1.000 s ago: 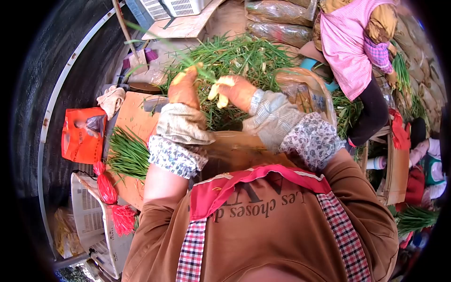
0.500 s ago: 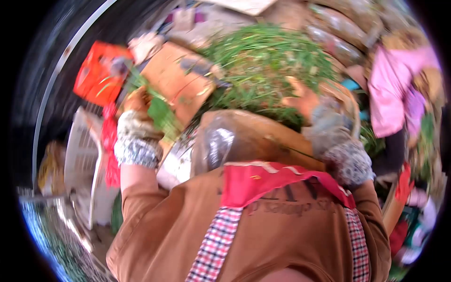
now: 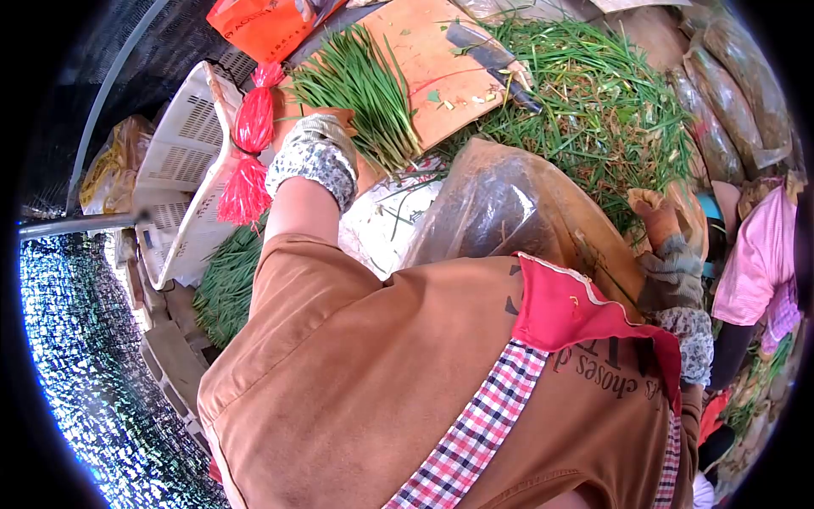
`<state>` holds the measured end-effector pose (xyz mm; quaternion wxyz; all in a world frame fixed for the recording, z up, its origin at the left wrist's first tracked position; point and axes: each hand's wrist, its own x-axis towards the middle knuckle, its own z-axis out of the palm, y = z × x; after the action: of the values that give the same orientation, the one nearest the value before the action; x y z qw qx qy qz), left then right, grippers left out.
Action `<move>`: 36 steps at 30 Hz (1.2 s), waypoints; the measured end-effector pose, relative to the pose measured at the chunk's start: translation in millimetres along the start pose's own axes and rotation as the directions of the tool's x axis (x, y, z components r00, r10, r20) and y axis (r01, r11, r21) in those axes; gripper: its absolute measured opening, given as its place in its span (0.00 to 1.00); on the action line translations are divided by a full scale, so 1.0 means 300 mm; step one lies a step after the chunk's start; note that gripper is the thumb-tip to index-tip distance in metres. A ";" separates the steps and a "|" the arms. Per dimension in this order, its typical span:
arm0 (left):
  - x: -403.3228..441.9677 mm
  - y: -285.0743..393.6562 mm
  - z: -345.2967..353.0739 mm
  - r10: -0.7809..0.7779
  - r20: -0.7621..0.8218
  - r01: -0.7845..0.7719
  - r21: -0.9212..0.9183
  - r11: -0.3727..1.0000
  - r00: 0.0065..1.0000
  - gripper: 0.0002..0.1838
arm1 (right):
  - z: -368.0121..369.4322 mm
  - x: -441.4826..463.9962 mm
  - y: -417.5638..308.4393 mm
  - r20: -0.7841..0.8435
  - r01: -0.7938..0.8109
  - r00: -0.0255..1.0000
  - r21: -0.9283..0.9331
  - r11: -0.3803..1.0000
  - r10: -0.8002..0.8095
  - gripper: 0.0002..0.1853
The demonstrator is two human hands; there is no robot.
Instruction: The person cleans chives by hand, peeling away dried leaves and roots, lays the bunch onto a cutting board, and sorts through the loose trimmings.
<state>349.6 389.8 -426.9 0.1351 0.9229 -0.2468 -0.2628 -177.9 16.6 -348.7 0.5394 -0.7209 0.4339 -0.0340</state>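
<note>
My left hand (image 3: 332,117), in an orange glove with a knitted cuff, is at the lower left side of a bunch of long green stalks (image 3: 363,93). Its fingers are mostly hidden, so its grip cannot be made out. The bunch lies on an orange-brown board (image 3: 428,64). A knife (image 3: 485,53) with a dark handle rests at the board's right edge. My right hand (image 3: 655,216), also gloved, has curled fingers beside the right edge of a heap of loose green leaves and stalks (image 3: 593,110); anything inside it is hidden.
Clear plastic (image 3: 483,204) covers the area before my body. Red plastic ties (image 3: 253,123) hang by a white crate (image 3: 188,144) at left, with more green stalks (image 3: 231,284) below. An orange-red bag (image 3: 267,27) is at the top. A person in pink (image 3: 755,254) is at right.
The view has turned left. My left hand has moved from the leaf heap to the stalk bunch, and the loose blades it carried no longer show in it. My right hand's spread fingers have curled.
</note>
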 end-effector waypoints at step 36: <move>0.517 1.738 0.645 0.603 0.259 -0.602 -0.092 0.793 0.754 0.67 | 0.191 0.076 0.299 -0.186 -0.310 0.676 0.806 0.504 0.713 0.65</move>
<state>157.2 -153.8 -454.0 0.1784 0.7483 -0.5465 -0.3310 -186.9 40.5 -454.4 0.6266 -0.2432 0.7079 -0.2170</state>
